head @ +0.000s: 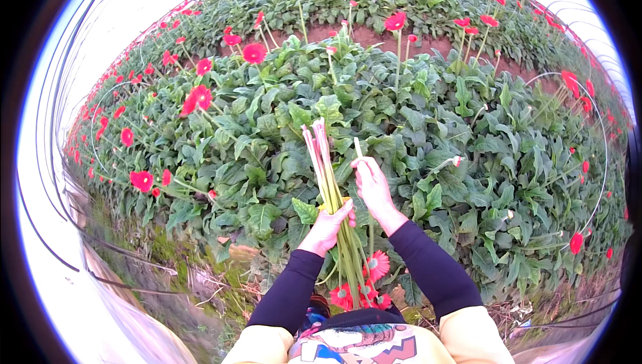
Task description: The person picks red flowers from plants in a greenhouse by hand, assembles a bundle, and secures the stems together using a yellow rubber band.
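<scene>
My left hand (331,226) is closed around a bunch of cut gerbera stems (326,178), their pinkish ends pointing up and away from me. The red gerbera heads (368,294) of the bunch hang upside down near my waist. Something yellow shows at the grip, partly hidden by the fingers. My right hand (372,183), just right of the bunch, pinches a single gerbera stem (357,147); its pale end sticks up above the fingers. Below that hand the stem runs down towards a red flower head with its pale green back showing.
A dense bed of green gerbera leaves (281,128) with upright red blooms (254,53) spreads before me. Brown soil (371,37) separates it from another planted row behind. Thin wire hoops (605,148) arch over the bed. Dry litter and moss (200,284) cover the ground by my feet.
</scene>
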`<state>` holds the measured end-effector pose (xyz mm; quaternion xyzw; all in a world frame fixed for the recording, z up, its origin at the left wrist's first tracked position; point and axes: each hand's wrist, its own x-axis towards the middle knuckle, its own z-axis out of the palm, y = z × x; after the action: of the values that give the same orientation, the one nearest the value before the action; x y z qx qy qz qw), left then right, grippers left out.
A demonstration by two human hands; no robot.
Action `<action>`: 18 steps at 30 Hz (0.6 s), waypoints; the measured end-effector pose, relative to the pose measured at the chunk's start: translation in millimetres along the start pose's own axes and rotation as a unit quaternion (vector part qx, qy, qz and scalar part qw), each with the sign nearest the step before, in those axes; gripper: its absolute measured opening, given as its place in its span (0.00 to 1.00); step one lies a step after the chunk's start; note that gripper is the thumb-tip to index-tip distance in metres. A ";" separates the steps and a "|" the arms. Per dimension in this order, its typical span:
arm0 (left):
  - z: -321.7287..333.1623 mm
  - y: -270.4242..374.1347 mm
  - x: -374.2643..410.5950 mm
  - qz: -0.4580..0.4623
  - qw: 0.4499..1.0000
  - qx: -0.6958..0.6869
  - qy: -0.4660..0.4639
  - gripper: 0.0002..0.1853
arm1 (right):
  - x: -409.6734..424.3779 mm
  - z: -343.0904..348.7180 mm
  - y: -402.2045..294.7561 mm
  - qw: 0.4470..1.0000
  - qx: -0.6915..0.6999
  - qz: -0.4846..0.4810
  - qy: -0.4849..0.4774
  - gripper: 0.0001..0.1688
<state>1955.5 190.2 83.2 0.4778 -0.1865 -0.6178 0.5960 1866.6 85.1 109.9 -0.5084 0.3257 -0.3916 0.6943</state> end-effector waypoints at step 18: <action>-130.2 72.0 -125.0 0.130 0.983 0.000 0.133 0.15 | -14.8 201.0 15.0 0.974 0.046 0.061 -0.215 0.13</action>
<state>2080.7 332.9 125.0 0.5272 -0.1659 -0.4664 0.6906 2033.6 191.3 150.6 -0.5269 0.1809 -0.2447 0.7936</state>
